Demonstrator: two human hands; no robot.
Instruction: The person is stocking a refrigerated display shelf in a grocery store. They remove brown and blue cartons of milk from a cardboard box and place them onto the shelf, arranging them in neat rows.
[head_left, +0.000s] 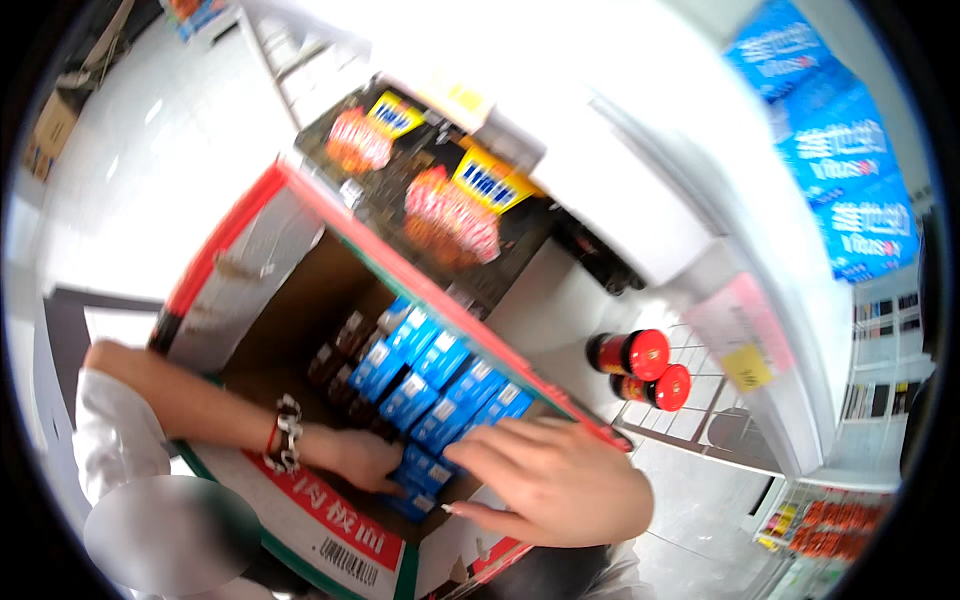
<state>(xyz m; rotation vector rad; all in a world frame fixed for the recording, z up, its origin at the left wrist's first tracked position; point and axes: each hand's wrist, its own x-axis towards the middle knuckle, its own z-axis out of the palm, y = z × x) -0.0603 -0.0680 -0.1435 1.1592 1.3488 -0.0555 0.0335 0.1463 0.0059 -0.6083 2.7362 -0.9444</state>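
Note:
A large open carton (217, 442) with red, white and green sides stands before me. Inside, small blue boxes (409, 394) are stacked in rows, with dark brown packages (341, 375) beside them on the left. My left hand (364, 459) reaches down into the carton, its fingers against the near blue boxes; the boxes' contact with its fingertips is partly hidden. Over the right end of the stack, my right hand (544, 480) has its thumb apart from the fingers, with the fingertips at the blue boxes. Nothing shows lifted in it.
Beyond the carton, a dark display surface (517, 277) holds bagged snacks (454, 217) with yellow labels. Two red-lidded jars (649, 354) stand on a wire shelf (705, 360) to the right. Blue packs (840, 150) sit at upper right. White floor (142, 142) shows at left.

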